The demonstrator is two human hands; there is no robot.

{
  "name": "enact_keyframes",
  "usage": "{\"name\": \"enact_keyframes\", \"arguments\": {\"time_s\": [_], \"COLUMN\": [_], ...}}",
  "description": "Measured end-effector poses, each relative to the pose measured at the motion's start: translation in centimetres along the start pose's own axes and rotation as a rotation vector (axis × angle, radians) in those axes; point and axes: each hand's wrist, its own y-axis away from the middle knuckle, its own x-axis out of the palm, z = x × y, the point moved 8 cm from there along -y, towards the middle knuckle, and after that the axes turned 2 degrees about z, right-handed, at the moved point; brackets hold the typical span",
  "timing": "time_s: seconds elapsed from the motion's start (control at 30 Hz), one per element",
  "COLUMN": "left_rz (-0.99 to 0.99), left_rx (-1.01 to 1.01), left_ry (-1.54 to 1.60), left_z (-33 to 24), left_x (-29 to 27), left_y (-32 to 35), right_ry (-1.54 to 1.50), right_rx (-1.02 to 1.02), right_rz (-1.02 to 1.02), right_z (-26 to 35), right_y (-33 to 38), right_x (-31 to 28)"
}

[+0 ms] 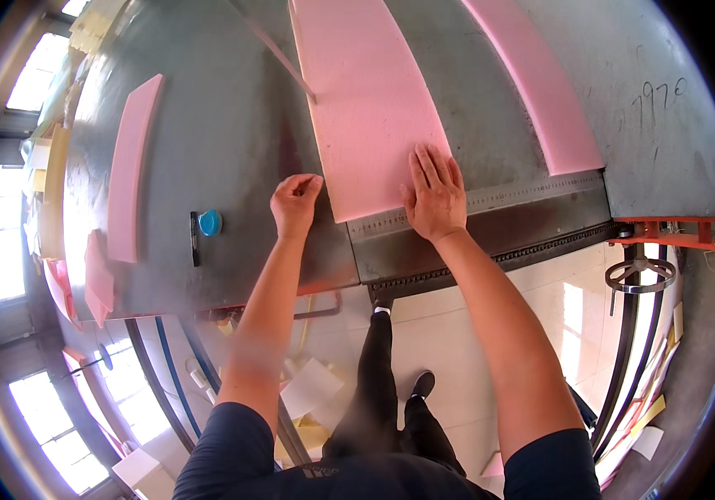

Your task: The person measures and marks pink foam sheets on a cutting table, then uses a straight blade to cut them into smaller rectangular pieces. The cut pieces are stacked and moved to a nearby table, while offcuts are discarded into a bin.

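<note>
A wide pink foam sheet (374, 108) lies lengthwise on the grey metal table, its near end at the steel ruler strip (524, 190). My right hand (436, 196) rests flat on the sheet's near right corner, fingers stretched out, the palm over the ruler. Just left of the sheet's near left edge is my left hand (295, 204), its fingers curled and the thumb against them; whatever they may hold is hidden. A thin pink strip (274, 50) runs along the sheet's far left side, ending against its edge.
Another pink foam strip (541, 92) lies to the right, and a pink piece (132, 167) to the left. A black marker (195, 239) and blue round object (210, 222) sit left of my hand. A handwheel (641, 276) and orange bracket (670, 232) stand off the table's right front.
</note>
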Motion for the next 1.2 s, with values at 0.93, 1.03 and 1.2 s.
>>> {"name": "enact_keyframes", "arguments": {"time_s": [0.93,1.03,1.2], "left_rz": [0.077,0.082,0.109], "left_rx": [-0.004,-0.006,-0.036], "left_ry": [-0.016,-0.075,-0.037], "left_z": [2.4,2.3,2.3], "left_x": [1.2,1.3,2.0], "left_y": [0.4,0.1,0.1], "right_ry": [0.066,0.080,0.052], "right_rx": [0.032,0.035,0.065], "right_rz": [-0.028,-0.038,-0.029], "right_z": [-0.3,-0.4,-1.2], "right_y": [1.2,1.3,1.6], "right_x": [1.1,1.3,1.2]}}
